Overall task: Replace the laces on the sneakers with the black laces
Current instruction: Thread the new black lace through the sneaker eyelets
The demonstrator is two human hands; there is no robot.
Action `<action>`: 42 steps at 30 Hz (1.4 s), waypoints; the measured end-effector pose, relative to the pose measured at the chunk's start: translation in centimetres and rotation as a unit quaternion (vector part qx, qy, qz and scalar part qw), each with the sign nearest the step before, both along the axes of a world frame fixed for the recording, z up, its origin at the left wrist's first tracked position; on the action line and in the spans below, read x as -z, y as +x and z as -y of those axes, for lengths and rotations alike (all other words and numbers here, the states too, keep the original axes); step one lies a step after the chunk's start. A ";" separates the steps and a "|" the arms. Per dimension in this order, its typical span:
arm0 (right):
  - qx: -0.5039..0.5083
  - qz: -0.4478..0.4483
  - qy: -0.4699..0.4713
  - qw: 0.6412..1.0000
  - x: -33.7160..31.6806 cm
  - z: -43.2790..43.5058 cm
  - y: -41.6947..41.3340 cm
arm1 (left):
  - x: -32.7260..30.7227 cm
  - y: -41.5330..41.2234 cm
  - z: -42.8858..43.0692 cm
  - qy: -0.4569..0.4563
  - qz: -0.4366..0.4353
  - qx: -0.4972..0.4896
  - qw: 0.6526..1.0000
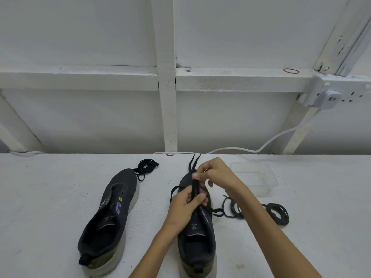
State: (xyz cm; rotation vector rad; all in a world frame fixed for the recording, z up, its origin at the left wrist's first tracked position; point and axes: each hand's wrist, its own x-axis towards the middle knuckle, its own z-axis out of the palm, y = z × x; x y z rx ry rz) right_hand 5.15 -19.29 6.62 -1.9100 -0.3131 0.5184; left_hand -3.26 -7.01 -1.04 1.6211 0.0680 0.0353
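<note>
Flat black lace [195, 187] above dark sneaker [200, 231], in pinch of left hand [185, 205] and right hand [215, 173]

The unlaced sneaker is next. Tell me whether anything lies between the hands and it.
Nothing visible does. Both the left hand and right hand grip a black lace over the right sneaker; only white table shows between them and the unlaced sneaker. A lace bundle lies beyond its toe, aside.
</note>
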 end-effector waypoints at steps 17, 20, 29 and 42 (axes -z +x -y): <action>0.123 -0.012 0.333 0.935 -6.3 -1.1 5.0 | -0.3 0.2 -0.6 -0.024 -0.020 0.033 0.999; 0.076 0.036 0.048 0.995 -3.3 -0.2 4.3 | -0.7 0.1 -0.5 -0.046 -0.021 0.022 0.998; -0.012 -0.025 0.071 0.997 1.6 0.9 -1.1 | -1.2 1.0 -0.6 0.075 0.044 -0.008 0.996; 0.071 0.003 0.163 0.984 -0.9 -0.5 -0.2 | -0.1 1.7 -1.2 0.146 -0.049 0.077 0.985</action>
